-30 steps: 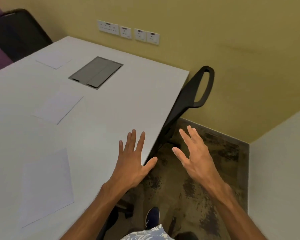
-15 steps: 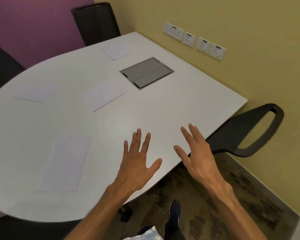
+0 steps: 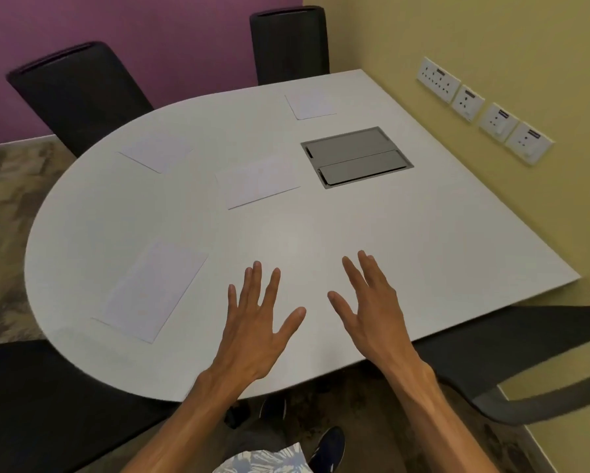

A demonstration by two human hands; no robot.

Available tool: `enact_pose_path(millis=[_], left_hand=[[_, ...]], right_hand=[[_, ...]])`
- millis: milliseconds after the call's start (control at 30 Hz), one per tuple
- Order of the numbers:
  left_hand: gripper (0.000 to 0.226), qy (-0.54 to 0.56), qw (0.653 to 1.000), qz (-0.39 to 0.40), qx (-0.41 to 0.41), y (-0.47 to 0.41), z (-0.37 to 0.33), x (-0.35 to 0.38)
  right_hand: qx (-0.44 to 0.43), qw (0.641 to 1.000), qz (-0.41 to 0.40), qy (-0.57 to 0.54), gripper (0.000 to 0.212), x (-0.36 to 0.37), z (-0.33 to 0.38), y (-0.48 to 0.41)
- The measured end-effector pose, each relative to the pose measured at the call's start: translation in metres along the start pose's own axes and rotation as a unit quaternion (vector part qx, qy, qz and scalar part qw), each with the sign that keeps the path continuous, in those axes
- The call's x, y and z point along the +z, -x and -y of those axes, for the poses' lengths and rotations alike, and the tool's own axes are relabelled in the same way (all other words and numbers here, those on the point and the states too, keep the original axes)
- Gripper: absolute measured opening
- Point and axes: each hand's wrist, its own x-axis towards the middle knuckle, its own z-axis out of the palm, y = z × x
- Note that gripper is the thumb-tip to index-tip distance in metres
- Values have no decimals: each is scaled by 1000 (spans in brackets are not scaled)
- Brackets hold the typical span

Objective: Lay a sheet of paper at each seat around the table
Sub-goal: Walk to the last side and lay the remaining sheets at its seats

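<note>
Your left hand and right hand hang over the near edge of the table, fingers spread, holding nothing.

Sheets in place:
- near-left sheet
- far-left sheet
- far sheet

A spare sheet lies mid-table, just beside the grey hatch. There is no paper before the right chair.

Likely step: the last seat. Next, reach forward, pinch the spare sheet's edge and lay it there.

We can read no text: the small dark labels on the wall sockets, far beyond our right hand, are blurred, and the sheets of paper ahead of our left hand carry only faint, illegible marks.
</note>
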Motion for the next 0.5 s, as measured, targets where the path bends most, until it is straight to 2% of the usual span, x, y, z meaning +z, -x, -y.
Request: enact_pose_path(millis=[267, 500], left_hand=[[86, -12, 998, -34, -44, -41, 13, -1], [87, -46, 996, -51, -55, -117, 46, -4]], right_hand=[[-36, 999, 22, -12, 69, 11, 2, -58], [-60, 998, 29, 3, 64, 34, 12, -145]])
